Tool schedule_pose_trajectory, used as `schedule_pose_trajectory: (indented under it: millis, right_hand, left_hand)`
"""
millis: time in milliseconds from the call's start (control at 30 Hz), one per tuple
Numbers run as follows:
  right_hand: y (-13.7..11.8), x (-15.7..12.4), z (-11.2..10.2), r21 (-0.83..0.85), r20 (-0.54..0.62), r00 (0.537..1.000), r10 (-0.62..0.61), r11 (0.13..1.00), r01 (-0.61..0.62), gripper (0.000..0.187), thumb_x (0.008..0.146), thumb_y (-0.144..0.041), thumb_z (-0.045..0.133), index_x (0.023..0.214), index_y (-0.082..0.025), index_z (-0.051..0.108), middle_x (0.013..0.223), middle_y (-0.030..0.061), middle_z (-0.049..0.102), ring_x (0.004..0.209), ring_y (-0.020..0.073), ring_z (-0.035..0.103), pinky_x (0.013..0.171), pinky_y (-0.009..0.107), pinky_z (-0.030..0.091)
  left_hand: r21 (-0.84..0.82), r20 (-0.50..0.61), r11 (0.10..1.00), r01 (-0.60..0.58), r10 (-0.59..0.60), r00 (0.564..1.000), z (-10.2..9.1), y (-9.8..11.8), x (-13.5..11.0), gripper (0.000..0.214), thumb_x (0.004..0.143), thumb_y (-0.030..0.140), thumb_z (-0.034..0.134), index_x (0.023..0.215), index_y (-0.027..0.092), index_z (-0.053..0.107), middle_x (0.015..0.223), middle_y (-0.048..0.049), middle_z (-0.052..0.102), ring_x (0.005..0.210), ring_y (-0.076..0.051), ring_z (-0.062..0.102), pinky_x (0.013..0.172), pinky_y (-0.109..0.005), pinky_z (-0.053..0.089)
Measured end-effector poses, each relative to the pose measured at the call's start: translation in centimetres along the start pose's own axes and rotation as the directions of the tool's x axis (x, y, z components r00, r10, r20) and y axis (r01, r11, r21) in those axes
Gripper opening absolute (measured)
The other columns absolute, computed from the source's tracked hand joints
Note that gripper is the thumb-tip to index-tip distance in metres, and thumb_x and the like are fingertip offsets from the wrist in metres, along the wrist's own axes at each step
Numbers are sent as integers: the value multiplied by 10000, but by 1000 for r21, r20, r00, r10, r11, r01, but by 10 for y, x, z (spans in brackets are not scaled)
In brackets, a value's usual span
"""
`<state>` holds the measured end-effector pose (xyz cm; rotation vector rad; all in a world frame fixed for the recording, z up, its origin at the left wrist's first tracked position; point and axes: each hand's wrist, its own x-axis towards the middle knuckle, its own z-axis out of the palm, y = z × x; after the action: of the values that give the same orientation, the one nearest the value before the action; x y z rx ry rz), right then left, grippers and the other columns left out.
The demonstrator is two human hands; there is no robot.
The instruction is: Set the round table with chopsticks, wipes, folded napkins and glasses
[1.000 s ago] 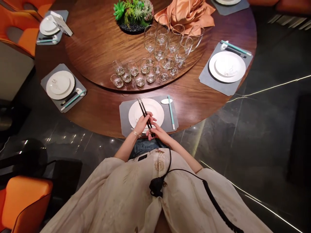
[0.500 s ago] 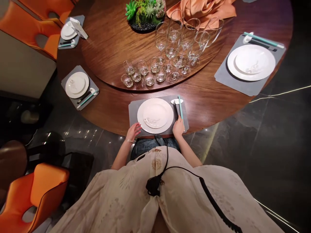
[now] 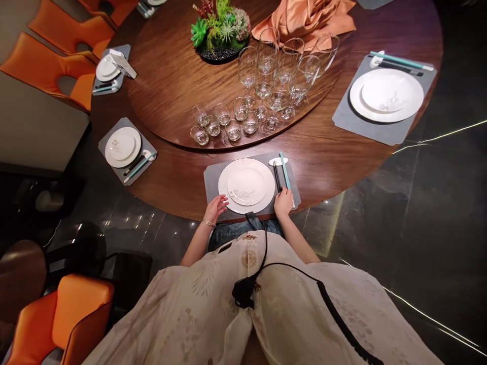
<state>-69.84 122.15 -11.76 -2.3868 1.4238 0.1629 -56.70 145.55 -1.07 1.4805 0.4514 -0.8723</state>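
My left hand (image 3: pixel 215 209), with a thin bracelet at the wrist, rests flat at the near edge of the grey placemat (image 3: pixel 212 185), just touching the rim of a white plate (image 3: pixel 246 186). My right hand (image 3: pixel 283 202) lies on the mat to the plate's right. Its fingertips are at the lower ends of a pair of black chopsticks (image 3: pixel 277 177), which lie beside a teal chopstick pair (image 3: pixel 285 171). Their upper ends sit on a white rest (image 3: pixel 278 161). Neither hand visibly grips anything.
Behind the mat, a wooden turntable (image 3: pixel 160 96) carries several stemmed glasses, several tumblers, a succulent arrangement (image 3: pixel 220 33) and an orange napkin (image 3: pixel 304 17). Other place settings stand to both sides. Orange chairs surround the round table, whose edge runs just beyond my hands.
A second ago both hands held the black chopsticks above the plate. Now the chopsticks lie on the rest, and my hands are apart on the mat. The view has tilted slightly.
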Motion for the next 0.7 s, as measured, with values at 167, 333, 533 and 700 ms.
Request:
schedule_pose_trajectory:
  millis: [167, 333, 533, 700]
  right_hand:
    - [0, 0, 4, 18, -16, 1000, 21, 1000, -20, 372, 939, -184, 381, 1284, -162, 519, 1208, 130, 555, 1094, 240, 513, 826, 309, 403]
    - [-1, -2, -1, 108, -51, 999, 17, 994, -12, 376, 920, -203, 418, 1275, -148, 527, 1186, 139, 571, 1062, 244, 517, 830, 321, 400]
    - [57, -15, -18, 335, -85, 985, 152, 935, -115, 383, 923, -341, 382, 1195, -158, 581, 1132, 135, 609, 1050, 241, 536, 866, 333, 411]
    - [154, -57, -59, 303, 174, 820, 546, 762, -572, 375, 948, -362, 388, 868, -140, 679, 834, 100, 651, 831, 239, 618, 755, 338, 469]
  left_hand:
    - [49, 32, 999, -8, 7, 999, -5, 1, 9, 330, 779, 447, 683, 974, 181, 667, 1082, -98, 701, 913, -171, 689, 714, -220, 492]
    - [73, 11, 997, 16, -17, 1000, 1, 0, 19, 273, 854, 393, 576, 998, 172, 647, 1107, -94, 691, 905, -147, 685, 709, -207, 489]
    - [187, 33, 981, 42, -49, 998, 26, -10, 37, 302, 854, 421, 543, 980, 172, 660, 1128, -108, 687, 958, -171, 682, 699, -211, 494]
    - [325, 92, 945, -29, -2, 996, 86, -19, 50, 367, 828, 498, 532, 798, 154, 657, 984, -109, 713, 918, -191, 678, 742, -260, 506]
